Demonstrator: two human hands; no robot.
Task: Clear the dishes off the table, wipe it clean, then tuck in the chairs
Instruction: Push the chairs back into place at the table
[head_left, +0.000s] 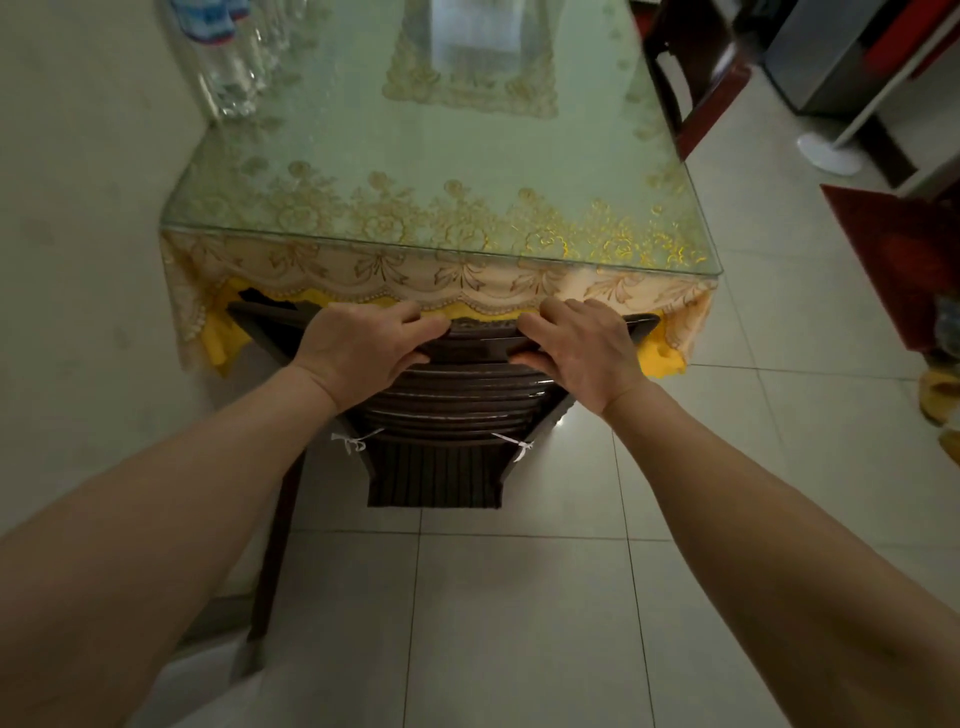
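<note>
- Bottles (228, 57): clear plastic ones stood in a row along the table's left edge, against the wall; blue-and-red labels showed, the print too blurred to read, and the count could not be told.
- Left hand (363, 348): it was closed over the top rail of the chair, fingers curled over the far side, thumb on the near side.
- Chair (457, 395): one dark wooden chair with a slatted, curved back stood at the near end of the table, its top rail just under the cloth's fringe. Two white ties (353, 444) hung at the back, one on each side.
- Table (415, 171): one glass-topped table carried a lace cloth (322, 270) with gold floral edging, over a yellow layer at the corners.
- Right hand (582, 348): it was clamped on the same rail, right of centre, in the same manner.
- Second chair (696, 78): a reddish one stood at the table's right side.
</note>
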